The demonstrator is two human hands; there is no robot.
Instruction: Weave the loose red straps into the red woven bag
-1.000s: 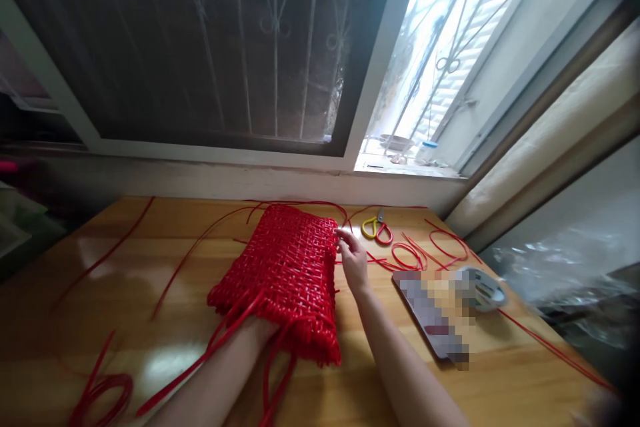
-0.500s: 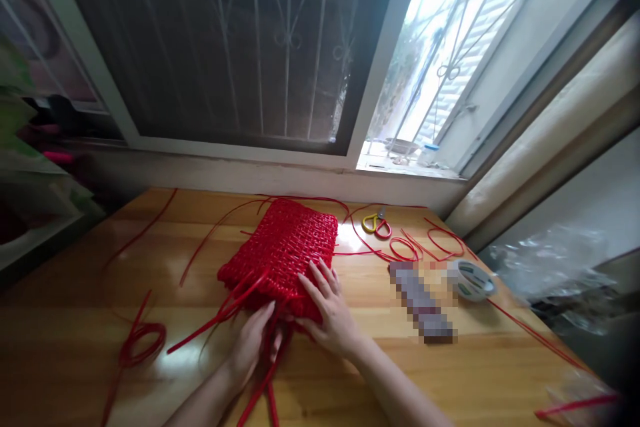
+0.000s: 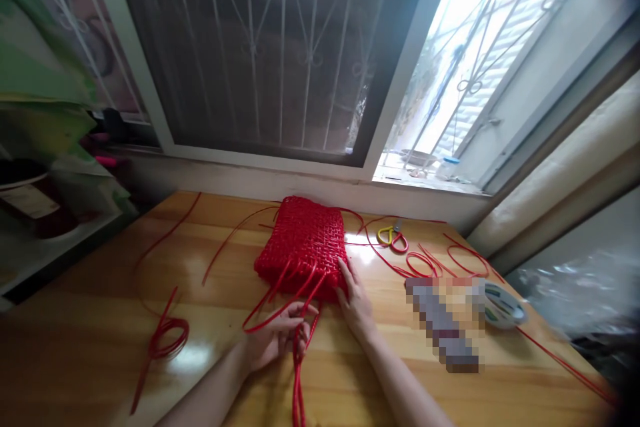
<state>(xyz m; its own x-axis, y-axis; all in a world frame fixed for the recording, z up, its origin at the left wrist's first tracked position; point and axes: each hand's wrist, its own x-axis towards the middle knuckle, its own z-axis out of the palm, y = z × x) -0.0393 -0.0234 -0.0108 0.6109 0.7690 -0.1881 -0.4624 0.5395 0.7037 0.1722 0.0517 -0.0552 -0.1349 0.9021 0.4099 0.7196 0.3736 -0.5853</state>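
A box-shaped woven red bag (image 3: 310,233) lies on the wooden table in front of me, made of glossy cord. Several loose red cords (image 3: 299,387) come off its near edge and hang down toward me. My left hand (image 3: 277,340) has its fingers curled around some of these cords, just in front of the bag. One cord loops out to the left over that hand. At the bag's near right corner my right hand (image 3: 355,297) grips the side, fingers along the edge and thumb at the front. The bag's underside is hidden.
Scissors (image 3: 393,238) with yellow and red handles lie right of the bag, near coiled red cord (image 3: 423,263). A tape roll (image 3: 503,305) and a blurred-out dark strip (image 3: 443,327) are further right. Another red coil (image 3: 169,339) lies left. A window (image 3: 280,60) stands behind the table.
My left hand has come out from under the bag's near edge and now holds the cords in front. The right hand has slid from the top to the right corner. The view has shifted left.
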